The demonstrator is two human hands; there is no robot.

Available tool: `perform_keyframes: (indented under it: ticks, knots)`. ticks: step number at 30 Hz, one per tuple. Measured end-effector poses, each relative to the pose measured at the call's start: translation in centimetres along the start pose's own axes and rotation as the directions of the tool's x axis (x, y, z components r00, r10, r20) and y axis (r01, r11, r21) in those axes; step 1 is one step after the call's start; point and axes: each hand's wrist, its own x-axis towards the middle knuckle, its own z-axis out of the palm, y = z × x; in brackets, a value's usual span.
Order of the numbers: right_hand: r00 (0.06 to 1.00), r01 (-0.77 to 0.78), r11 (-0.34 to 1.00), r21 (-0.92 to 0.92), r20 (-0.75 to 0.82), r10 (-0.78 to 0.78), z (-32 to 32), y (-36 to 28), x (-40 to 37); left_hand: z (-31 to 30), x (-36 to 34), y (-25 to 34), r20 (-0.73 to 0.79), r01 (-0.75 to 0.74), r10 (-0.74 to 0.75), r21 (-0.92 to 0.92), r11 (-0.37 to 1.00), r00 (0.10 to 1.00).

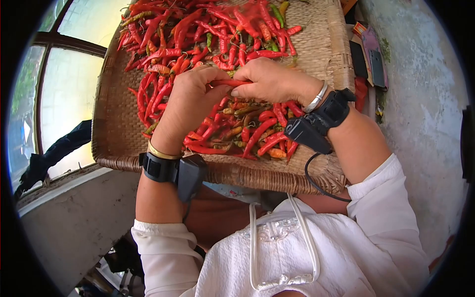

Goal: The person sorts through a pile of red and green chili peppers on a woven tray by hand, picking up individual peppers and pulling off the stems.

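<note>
A red chili pepper (230, 83) is pinched between my two hands, above the middle of a woven basket tray (316, 29). My left hand (195, 89) has thumb and fingers closed on one end of it. At the other end, the thumb and bent fingers of my right hand (269, 80) grip it. Below and beyond them lie many loose chili peppers (188, 24), mostly red, a few green, orange or brownish. A nearer heap of chili peppers (257, 128) lies between my forearms. My palms hide part of the peppers underneath.
The tray's thick woven rim (277, 183) runs close in front of my body. A window (69, 74) stands on the left, with a dark cloth or strap (54, 153) by its sill. On the right, a phone (377, 68) and other items sit beside the wall (420, 99).
</note>
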Motion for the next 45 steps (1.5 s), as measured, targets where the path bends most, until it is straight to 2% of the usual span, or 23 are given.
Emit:
perform_keyframes:
  ticks: [2, 6, 8, 9, 10, 11, 12, 14, 15, 16, 18, 21, 22, 24, 25, 26, 27, 32, 35, 36, 38, 41, 45]
  knots:
    - [0.992, -0.129, 0.929, 0.346, 0.028, 0.127, -0.1, -0.3, -0.1, -0.2, -0.1, 0.0, 0.048, 0.143, -0.14, -0.077, 0.987, 0.989]
    - [0.974, -0.211, 0.956, 0.205, 0.128, 0.187, -2.0, 0.4, -0.2, -0.5, -0.1, -0.8, -0.032, 0.137, -0.136, 0.056, 0.989, 0.99]
    - [0.941, -0.33, 0.923, 0.196, -0.002, 0.337, -3.1, 0.7, -0.4, -0.6, -0.3, -1.7, -0.036, 0.149, -0.145, 0.3, 0.942, 0.989]
    - [0.945, -0.239, 0.878, 0.414, -0.108, 0.308, -3.6, 1.2, -0.2, -0.2, -0.3, -2.2, -0.035, 0.149, -0.145, 0.299, 0.942, 0.989]
    - [0.93, -0.114, 0.792, 0.6, -0.217, 0.298, -3.9, 1.5, -0.2, 0.3, -0.4, -2.9, -0.015, 0.037, -0.034, 0.386, 0.922, 0.999]
    - [0.888, 0.115, 0.624, 0.773, -0.361, 0.284, -4.1, 1.6, -0.2, 0.6, -0.4, -3.3, 0.014, -0.073, 0.075, 0.468, 0.881, 0.997]
    - [0.888, 0.114, 0.623, 0.774, -0.36, 0.285, -4.5, 1.4, -0.4, 0.8, -0.3, -3.1, 0.015, -0.072, 0.073, 0.469, 0.881, 0.997]
    - [0.842, 0.268, 0.396, 0.878, -0.414, 0.346, -5.6, 1.6, -0.6, 1.4, -0.1, -2.7, 0.261, -0.028, -0.122, 0.507, 0.861, 0.958]
    - [0.753, 0.283, 0.625, 0.727, -0.572, 0.325, -4.1, 3.1, 0.4, 1.7, -0.5, -3.7, 0.257, -0.146, 0.029, 0.448, 0.882, 0.966]
    - [0.751, 0.283, 0.626, 0.726, -0.574, 0.326, -3.7, 3.0, 0.5, 1.9, -0.4, -3.9, 0.259, -0.15, 0.033, 0.447, 0.882, 0.965]
    - [0.849, -0.021, 0.758, 0.652, -0.389, 0.359, -3.1, 2.4, 0.3, 2.1, 0.0, -4.0, 0.266, -0.149, 0.012, 0.501, 0.852, 0.964]
    - [0.931, -0.084, 0.815, 0.574, -0.247, 0.27, -2.3, 0.3, -0.1, 2.2, 0.4, -3.6, 0.305, -0.118, -0.018, 0.422, 0.899, 0.952]
    - [0.961, -0.136, 0.863, 0.486, -0.148, 0.235, -2.2, -0.2, 0.0, 2.0, 0.5, -3.6, 0.303, -0.115, -0.021, 0.424, 0.899, 0.953]
    - [0.978, -0.106, 0.871, 0.48, -0.11, 0.179, -0.8, 1.1, 0.6, 1.7, 0.6, -3.6, 0.349, -0.172, -0.016, 0.502, 0.847, 0.937]
    - [0.992, -0.056, 0.956, 0.29, -0.095, 0.087, -0.3, 1.3, 0.7, 1.3, 0.6, -3.5, 0.353, -0.175, -0.016, 0.503, 0.847, 0.935]
    - [0.998, 0.004, 0.996, 0.089, -0.064, 0.002, 0.0, 1.5, 0.7, 0.8, 0.5, -3.2, 0.339, -0.159, 0.01, 0.415, 0.896, 0.941]
    - [1.0, -0.022, 0.996, 0.083, 0.018, 0.02, 0.1, 1.2, 0.7, 0.3, 0.5, -2.8, 0.322, -0.143, 0.033, 0.322, 0.936, 0.946]
    - [0.999, 0.012, 0.999, 0.032, 0.037, -0.013, 1.2, 0.4, 0.6, -1.1, 0.4, -1.5, 0.222, -0.031, -0.002, 0.141, 0.99, 0.975]
    - [0.996, -0.081, 0.996, 0.046, 0.036, 0.08, 0.8, -0.1, 0.4, -1.6, 0.5, -1.6, 0.191, 0.211, -0.186, -0.122, 0.97, 0.964]
    - [0.999, -0.044, 0.993, 0.107, -0.01, 0.045, 0.5, -0.3, 0.2, -1.6, 0.5, -1.6, 0.191, 0.211, -0.185, -0.122, 0.97, 0.964]
    - [0.998, -0.004, 0.986, 0.166, -0.057, 0.013, 0.4, -0.1, 0.3, -1.8, 0.7, -1.4, 0.103, 0.209, -0.184, -0.352, 0.912, 0.978]
    - [0.987, -0.039, 0.848, 0.528, -0.114, 0.116, 1.1, 1.0, 0.9, -2.2, 1.2, -1.5, 0.106, 0.265, -0.244, -0.461, 0.847, 0.964]
    - [0.987, -0.136, 0.883, 0.449, -0.014, 0.159, -0.5, -0.5, -0.2, -1.8, 1.6, -1.9, 0.238, 0.343, -0.25, -0.551, 0.761, 0.938]
